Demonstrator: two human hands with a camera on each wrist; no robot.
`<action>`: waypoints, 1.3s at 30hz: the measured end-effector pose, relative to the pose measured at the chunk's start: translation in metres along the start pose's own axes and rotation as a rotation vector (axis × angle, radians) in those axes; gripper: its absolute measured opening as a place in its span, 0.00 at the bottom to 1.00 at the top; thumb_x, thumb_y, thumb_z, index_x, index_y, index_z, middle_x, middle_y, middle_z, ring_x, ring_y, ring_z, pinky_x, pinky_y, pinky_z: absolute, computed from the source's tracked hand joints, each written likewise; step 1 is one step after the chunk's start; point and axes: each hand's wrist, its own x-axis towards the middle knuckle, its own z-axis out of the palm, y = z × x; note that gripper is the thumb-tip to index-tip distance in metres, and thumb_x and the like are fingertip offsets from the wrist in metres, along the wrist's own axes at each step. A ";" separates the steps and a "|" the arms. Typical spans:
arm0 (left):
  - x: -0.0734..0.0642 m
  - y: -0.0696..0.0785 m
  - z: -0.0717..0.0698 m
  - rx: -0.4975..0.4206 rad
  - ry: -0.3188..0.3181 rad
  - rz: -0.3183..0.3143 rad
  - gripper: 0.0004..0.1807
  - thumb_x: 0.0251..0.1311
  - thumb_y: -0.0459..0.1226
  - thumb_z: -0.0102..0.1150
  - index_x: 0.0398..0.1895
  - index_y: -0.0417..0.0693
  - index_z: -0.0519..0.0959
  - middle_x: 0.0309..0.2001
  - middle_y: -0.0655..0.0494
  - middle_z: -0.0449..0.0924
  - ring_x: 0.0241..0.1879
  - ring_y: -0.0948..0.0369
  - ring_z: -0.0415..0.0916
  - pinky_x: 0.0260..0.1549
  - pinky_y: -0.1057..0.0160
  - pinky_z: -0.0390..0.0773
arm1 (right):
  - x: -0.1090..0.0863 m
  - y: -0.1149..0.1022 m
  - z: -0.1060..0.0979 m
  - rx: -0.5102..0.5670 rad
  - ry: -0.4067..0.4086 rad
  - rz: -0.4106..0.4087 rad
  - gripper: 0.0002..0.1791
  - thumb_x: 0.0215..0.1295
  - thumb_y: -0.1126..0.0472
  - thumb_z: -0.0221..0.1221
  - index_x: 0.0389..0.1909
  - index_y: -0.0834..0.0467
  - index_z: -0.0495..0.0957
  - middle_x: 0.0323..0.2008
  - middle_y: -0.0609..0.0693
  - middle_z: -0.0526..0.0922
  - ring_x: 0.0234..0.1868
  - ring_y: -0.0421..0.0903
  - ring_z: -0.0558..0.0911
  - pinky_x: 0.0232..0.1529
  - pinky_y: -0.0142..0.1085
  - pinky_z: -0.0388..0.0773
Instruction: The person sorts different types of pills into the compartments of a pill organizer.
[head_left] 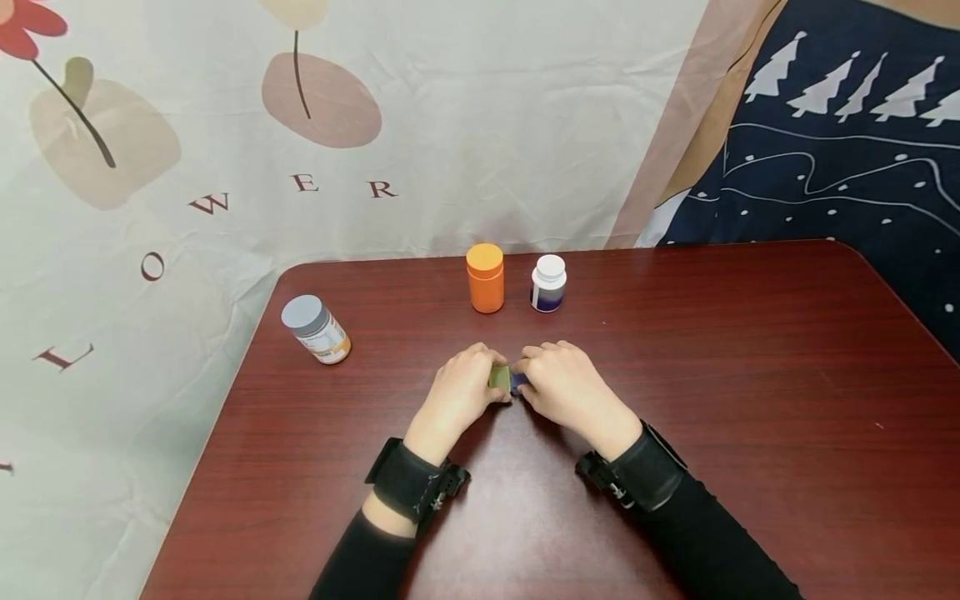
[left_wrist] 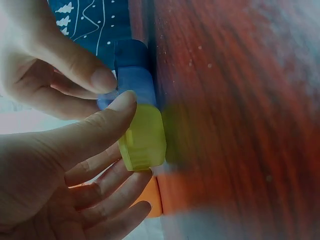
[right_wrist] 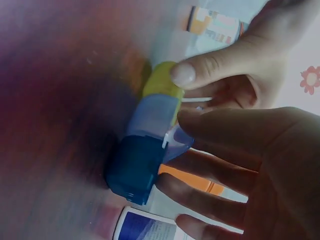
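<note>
Three capped bottles, contents not visible: grey-capped bottle (head_left: 317, 330) far left; orange bottle (head_left: 486, 279) and white bottle (head_left: 549, 285) far centre. One pill organizer (right_wrist: 152, 116), three sections visible, contents hidden, at table (head_left: 712, 375) centre, long axis left-right, yellow end left. Left hand (head_left: 468, 379) grasps yellow end; right hand (head_left: 562, 385) pinches blue part.
</note>
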 end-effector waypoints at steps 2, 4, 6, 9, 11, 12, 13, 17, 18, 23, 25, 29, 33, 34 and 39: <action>0.001 -0.003 0.004 0.010 0.010 0.004 0.27 0.60 0.46 0.85 0.62 0.53 0.89 0.54 0.55 0.87 0.49 0.54 0.87 0.50 0.47 0.88 | 0.001 0.002 -0.002 0.050 -0.026 0.017 0.08 0.65 0.63 0.77 0.44 0.58 0.93 0.40 0.51 0.91 0.41 0.53 0.90 0.52 0.51 0.89; 0.002 -0.005 0.007 0.014 0.014 0.007 0.27 0.60 0.46 0.85 0.62 0.53 0.89 0.53 0.56 0.87 0.49 0.55 0.86 0.49 0.48 0.88 | 0.002 0.005 -0.004 0.114 -0.051 0.045 0.07 0.70 0.64 0.74 0.46 0.59 0.93 0.41 0.52 0.93 0.42 0.53 0.91 0.51 0.49 0.89; 0.002 -0.006 0.007 0.022 0.016 0.010 0.27 0.59 0.46 0.85 0.62 0.53 0.89 0.53 0.56 0.86 0.48 0.56 0.86 0.49 0.49 0.88 | 0.004 0.007 -0.006 0.177 -0.076 0.091 0.08 0.74 0.64 0.71 0.50 0.59 0.93 0.45 0.53 0.95 0.46 0.53 0.92 0.52 0.49 0.90; -0.001 -0.001 0.000 0.003 0.002 0.000 0.27 0.59 0.45 0.85 0.62 0.51 0.89 0.53 0.54 0.87 0.50 0.55 0.87 0.51 0.47 0.88 | 0.009 0.010 -0.006 0.251 -0.080 0.157 0.10 0.79 0.63 0.66 0.52 0.59 0.92 0.47 0.54 0.95 0.47 0.54 0.93 0.49 0.50 0.90; -0.002 0.003 -0.007 -0.009 -0.010 -0.009 0.28 0.59 0.45 0.86 0.62 0.50 0.89 0.54 0.53 0.87 0.51 0.53 0.87 0.52 0.45 0.88 | 0.015 0.013 -0.004 0.263 -0.071 0.191 0.11 0.81 0.61 0.64 0.54 0.59 0.92 0.48 0.55 0.95 0.48 0.54 0.93 0.47 0.51 0.90; -0.003 0.003 -0.008 -0.009 -0.009 -0.007 0.28 0.59 0.45 0.85 0.62 0.49 0.89 0.54 0.53 0.87 0.51 0.53 0.87 0.51 0.45 0.88 | 0.018 0.014 -0.003 0.259 -0.059 0.204 0.11 0.81 0.61 0.64 0.54 0.59 0.92 0.48 0.55 0.95 0.47 0.54 0.93 0.46 0.51 0.90; -0.003 0.003 -0.009 -0.016 -0.013 -0.012 0.28 0.59 0.45 0.86 0.62 0.49 0.89 0.55 0.53 0.87 0.51 0.53 0.87 0.52 0.44 0.88 | 0.020 0.016 -0.001 0.250 -0.048 0.216 0.12 0.81 0.60 0.64 0.55 0.59 0.92 0.48 0.55 0.95 0.46 0.54 0.93 0.46 0.51 0.90; 0.001 -0.004 0.000 -0.005 -0.011 -0.013 0.28 0.59 0.47 0.85 0.62 0.52 0.89 0.56 0.55 0.87 0.53 0.53 0.87 0.53 0.45 0.88 | 0.029 0.025 0.006 0.204 -0.023 0.263 0.12 0.80 0.57 0.66 0.54 0.59 0.91 0.47 0.55 0.95 0.45 0.55 0.93 0.46 0.52 0.90; 0.002 -0.007 0.004 -0.001 -0.009 -0.012 0.28 0.59 0.48 0.85 0.62 0.54 0.90 0.56 0.57 0.87 0.53 0.54 0.87 0.53 0.45 0.88 | 0.030 0.027 0.007 0.201 -0.023 0.273 0.12 0.80 0.57 0.66 0.54 0.58 0.91 0.47 0.55 0.95 0.45 0.55 0.93 0.46 0.52 0.90; 0.005 -0.011 0.011 0.022 0.000 -0.003 0.29 0.57 0.51 0.86 0.61 0.57 0.90 0.55 0.60 0.87 0.52 0.56 0.87 0.52 0.46 0.88 | 0.029 0.033 0.010 0.213 -0.022 0.287 0.11 0.79 0.58 0.67 0.53 0.59 0.90 0.46 0.55 0.95 0.44 0.56 0.92 0.46 0.53 0.89; 0.006 -0.013 0.012 0.028 -0.002 0.002 0.29 0.57 0.52 0.86 0.61 0.57 0.90 0.55 0.61 0.87 0.52 0.57 0.88 0.52 0.47 0.89 | 0.029 0.033 0.009 0.231 -0.007 0.273 0.10 0.80 0.58 0.66 0.52 0.59 0.90 0.45 0.55 0.94 0.43 0.56 0.92 0.47 0.53 0.89; 0.004 -0.011 0.013 0.033 -0.001 0.009 0.28 0.58 0.52 0.85 0.61 0.56 0.90 0.56 0.60 0.87 0.52 0.58 0.87 0.52 0.47 0.89 | 0.031 0.030 0.001 0.269 0.043 0.215 0.11 0.83 0.58 0.62 0.52 0.59 0.90 0.46 0.55 0.93 0.44 0.54 0.91 0.48 0.52 0.89; -0.006 0.006 -0.001 0.025 -0.004 0.015 0.25 0.61 0.47 0.84 0.60 0.51 0.90 0.52 0.55 0.86 0.50 0.55 0.86 0.50 0.47 0.88 | 0.042 0.028 -0.011 0.264 0.081 0.188 0.12 0.84 0.58 0.61 0.56 0.61 0.86 0.49 0.57 0.91 0.45 0.54 0.89 0.47 0.50 0.88; -0.009 0.012 -0.009 0.021 -0.012 0.014 0.24 0.62 0.45 0.83 0.60 0.50 0.90 0.52 0.53 0.86 0.50 0.54 0.86 0.51 0.47 0.88 | 0.047 0.028 -0.014 0.256 0.086 0.196 0.13 0.84 0.57 0.61 0.57 0.61 0.85 0.49 0.57 0.90 0.45 0.54 0.89 0.46 0.50 0.88; -0.026 0.035 -0.040 0.018 -0.012 0.024 0.22 0.62 0.41 0.83 0.59 0.46 0.91 0.49 0.50 0.86 0.50 0.51 0.87 0.52 0.46 0.89 | 0.076 0.027 -0.022 0.193 0.071 0.277 0.28 0.83 0.53 0.63 0.71 0.68 0.73 0.57 0.63 0.83 0.43 0.58 0.88 0.41 0.50 0.89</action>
